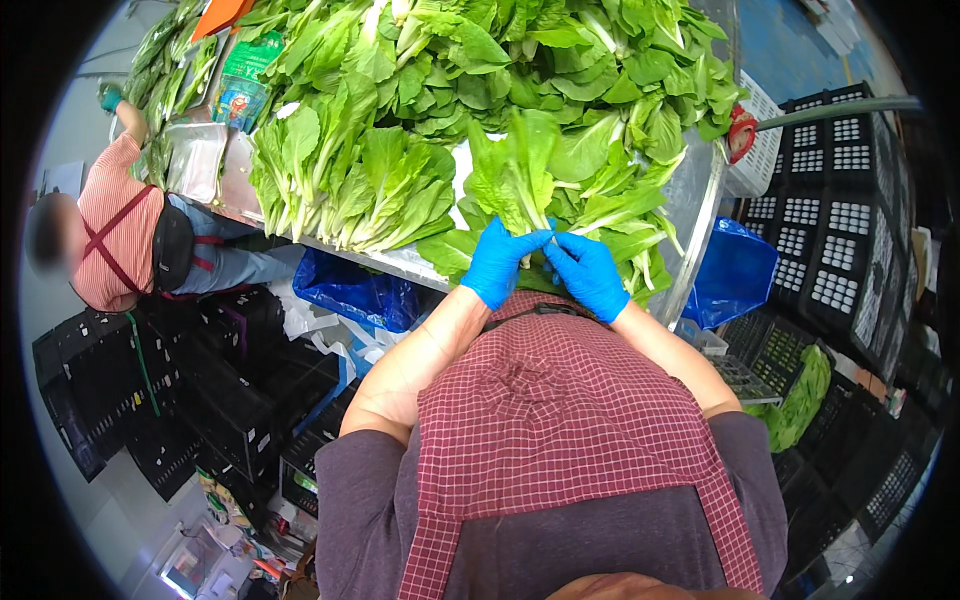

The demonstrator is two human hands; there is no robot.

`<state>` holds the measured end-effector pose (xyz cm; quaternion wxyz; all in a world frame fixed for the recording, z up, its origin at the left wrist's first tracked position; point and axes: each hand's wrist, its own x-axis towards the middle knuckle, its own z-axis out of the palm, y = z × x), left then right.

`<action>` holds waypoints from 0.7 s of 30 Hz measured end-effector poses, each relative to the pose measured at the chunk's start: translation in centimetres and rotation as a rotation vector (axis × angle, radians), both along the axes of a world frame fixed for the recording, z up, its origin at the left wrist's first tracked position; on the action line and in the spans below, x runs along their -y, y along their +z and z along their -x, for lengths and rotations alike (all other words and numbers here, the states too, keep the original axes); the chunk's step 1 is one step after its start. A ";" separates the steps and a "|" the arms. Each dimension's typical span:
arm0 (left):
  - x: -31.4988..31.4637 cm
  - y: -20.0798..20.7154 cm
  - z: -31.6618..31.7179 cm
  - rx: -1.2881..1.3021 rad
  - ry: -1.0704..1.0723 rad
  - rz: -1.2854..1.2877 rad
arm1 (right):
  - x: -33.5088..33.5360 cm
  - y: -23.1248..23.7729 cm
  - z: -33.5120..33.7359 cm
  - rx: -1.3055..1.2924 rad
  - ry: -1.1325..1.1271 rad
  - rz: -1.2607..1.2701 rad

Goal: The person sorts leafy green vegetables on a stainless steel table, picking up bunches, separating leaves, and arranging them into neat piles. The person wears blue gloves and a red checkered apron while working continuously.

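A head of leafy greens [513,175] stands with its leaves pointing away from me and its stem end toward my body. My left hand [495,264], in a blue glove, is closed around its lower stems. The blue-gloved fingers of my right hand [588,272] pinch at the stem end, close to the left fingertips. More loose greens [625,205] lie right beside and beneath my hands. To the left, trimmed bunches [385,200] rest in a row along the table's near edge, and a large heap of greens [480,65] covers the far part.
The metal table [700,215] ends at my right. Blue-lined bins [355,290] [735,270] sit below its edge. Black crates [835,205] are stacked at right and lower left. A co-worker [125,230] stands at the left by a clear tray [196,160].
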<state>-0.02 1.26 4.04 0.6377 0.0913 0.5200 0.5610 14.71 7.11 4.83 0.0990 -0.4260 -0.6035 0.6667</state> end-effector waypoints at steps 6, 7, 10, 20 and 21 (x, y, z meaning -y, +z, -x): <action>-0.4 0.7 -1.3 0.143 0.235 -0.112 | 0.2 -0.9 0.3 -0.228 -0.401 0.169; -0.5 0.7 -1.1 0.157 0.275 -0.104 | -0.3 -0.9 0.3 -0.234 -0.451 0.199; -0.4 0.7 0.4 0.164 0.399 -0.092 | -2.2 -1.1 -1.1 -0.223 -0.386 0.152; -0.1 0.1 2.1 0.204 0.423 -0.103 | -7.7 -2.4 -0.4 0.423 0.125 -0.931; -0.2 0.1 1.8 0.239 0.412 -0.082 | -7.9 -2.9 -0.4 0.463 0.156 -0.916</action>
